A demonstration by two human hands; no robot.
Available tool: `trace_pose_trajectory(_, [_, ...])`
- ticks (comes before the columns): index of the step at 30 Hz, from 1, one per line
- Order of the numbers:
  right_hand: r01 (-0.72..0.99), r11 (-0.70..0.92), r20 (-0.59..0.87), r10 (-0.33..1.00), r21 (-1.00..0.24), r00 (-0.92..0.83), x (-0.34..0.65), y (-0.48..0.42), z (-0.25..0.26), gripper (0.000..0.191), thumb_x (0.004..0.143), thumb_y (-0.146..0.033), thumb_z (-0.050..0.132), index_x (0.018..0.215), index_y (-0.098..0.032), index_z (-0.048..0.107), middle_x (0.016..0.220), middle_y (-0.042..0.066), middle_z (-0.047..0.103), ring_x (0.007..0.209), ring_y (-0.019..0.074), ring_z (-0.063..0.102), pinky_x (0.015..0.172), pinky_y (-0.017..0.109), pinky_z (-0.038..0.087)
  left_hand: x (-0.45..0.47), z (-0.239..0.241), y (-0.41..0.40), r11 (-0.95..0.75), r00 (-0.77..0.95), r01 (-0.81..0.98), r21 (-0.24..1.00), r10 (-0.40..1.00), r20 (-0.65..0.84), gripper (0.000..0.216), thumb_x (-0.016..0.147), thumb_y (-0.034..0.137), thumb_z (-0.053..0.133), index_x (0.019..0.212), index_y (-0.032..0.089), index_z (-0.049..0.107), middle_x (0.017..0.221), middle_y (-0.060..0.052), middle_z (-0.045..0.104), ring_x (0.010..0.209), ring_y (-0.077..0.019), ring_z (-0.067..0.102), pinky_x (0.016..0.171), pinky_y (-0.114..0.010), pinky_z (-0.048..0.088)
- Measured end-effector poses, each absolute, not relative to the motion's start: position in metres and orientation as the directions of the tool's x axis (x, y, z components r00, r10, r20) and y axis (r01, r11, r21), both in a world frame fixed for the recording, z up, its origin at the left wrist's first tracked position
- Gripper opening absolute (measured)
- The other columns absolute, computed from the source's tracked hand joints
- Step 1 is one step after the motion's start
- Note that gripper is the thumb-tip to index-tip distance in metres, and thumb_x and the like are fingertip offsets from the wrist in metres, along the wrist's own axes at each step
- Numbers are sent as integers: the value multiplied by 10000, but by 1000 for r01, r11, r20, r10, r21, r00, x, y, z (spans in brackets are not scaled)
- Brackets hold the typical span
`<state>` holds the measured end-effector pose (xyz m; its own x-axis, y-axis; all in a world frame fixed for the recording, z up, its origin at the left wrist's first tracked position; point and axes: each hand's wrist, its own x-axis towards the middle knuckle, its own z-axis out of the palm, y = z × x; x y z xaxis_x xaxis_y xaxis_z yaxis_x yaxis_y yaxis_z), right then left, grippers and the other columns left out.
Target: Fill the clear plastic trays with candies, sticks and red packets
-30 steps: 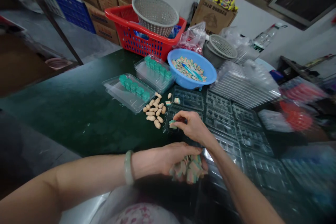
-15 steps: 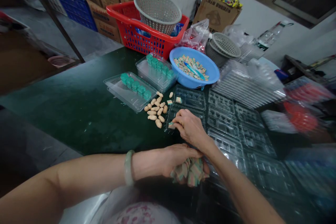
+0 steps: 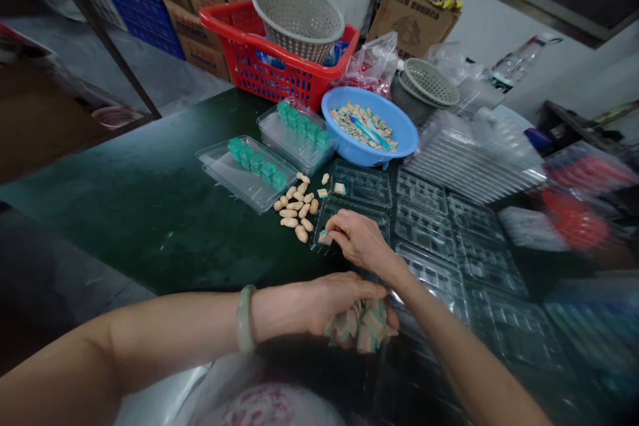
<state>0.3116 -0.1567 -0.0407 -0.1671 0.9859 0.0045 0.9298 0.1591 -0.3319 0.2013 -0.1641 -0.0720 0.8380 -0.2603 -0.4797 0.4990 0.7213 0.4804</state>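
My left hand, below a wrist with a pale green bangle, is closed round a pile of small striped square pieces in pink, cream and green. Between thumb and fingertips, my right hand pinches one striped square piece at the left corner of a clear plastic tray. Single striped pieces rest on the tray behind, one of them a square, and near its left edge. Several peanuts in shells lie just left of the trays.
More clear trays cover the right of the dark green table. Two containers with green cups stand behind the peanuts. Farther back are a blue basin of striped pieces, a red basket and a grey colander.
My right hand has shifted very slightly left with the pinched piece over the tray corner. The left hand keeps its hold and place.
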Motion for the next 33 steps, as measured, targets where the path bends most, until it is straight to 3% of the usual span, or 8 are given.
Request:
trace_pose_trajectory(7, [961,272,-171,946,-48,-276,300,-145,-14,99,787,-137,529,750,-185,607,794,44,606,754,178,548,567,262,307,200,-71,-167,746,885,403,531,-170,-433,347,782,393,492,817,92,660,720,-81,645,432,-135,565,293,-200,377])
trace_pose_trajectory(11, [969,246,-181,955,31,-236,293,-144,-15,64,782,-209,573,743,-181,615,785,59,609,742,194,551,554,276,297,201,-66,-166,733,860,437,522,-171,-480,322,793,342,448,760,93,650,674,-71,628,402,-132,550,274,-199,352])
trace_pose_trajectory(14, [985,171,-139,976,10,-168,291,-145,-19,109,813,-267,568,755,-183,604,802,56,611,747,186,550,546,271,288,201,-63,-165,710,854,459,534,-187,-485,298,786,314,440,769,100,647,674,-65,624,399,-126,543,268,-192,329])
trace_pose_trajectory(18, [989,95,-48,994,-110,-101,300,-149,-27,147,836,-298,556,744,-188,588,794,31,606,734,164,546,568,256,306,201,-62,-165,711,837,488,506,-216,-502,311,793,313,421,784,102,649,684,-61,624,397,-128,539,270,-203,329])
trace_pose_trajectory(24, [936,188,54,982,-297,-181,316,-159,-40,187,895,-183,437,923,-192,621,866,18,584,828,133,533,691,224,357,201,-66,-165,712,820,514,479,-243,-518,345,802,368,431,833,108,655,709,-62,632,407,-128,545,265,-196,314])
trace_pose_trajectory(27, [940,233,38,972,-250,-231,315,-161,-40,202,907,-257,449,940,-207,642,858,30,565,827,143,509,669,233,351,200,-72,-166,728,835,494,475,-246,-492,351,795,378,443,846,106,659,734,-69,640,423,-131,556,275,-198,321])
trace_pose_trajectory(31, [947,292,-29,954,-136,-298,307,-156,-36,230,894,-262,469,781,-182,652,792,46,551,772,158,486,624,255,334,197,-75,-166,769,889,402,496,-198,-413,366,789,390,487,873,77,657,754,-88,649,478,-131,577,333,-199,377])
trace_pose_trajectory(33, [935,306,-35,948,-179,-317,307,-152,-34,204,876,-230,489,758,-169,645,781,45,559,761,156,493,639,253,346,196,-71,-165,775,887,404,487,-202,-415,407,801,425,478,882,64,648,730,-91,644,470,-127,568,327,-194,368])
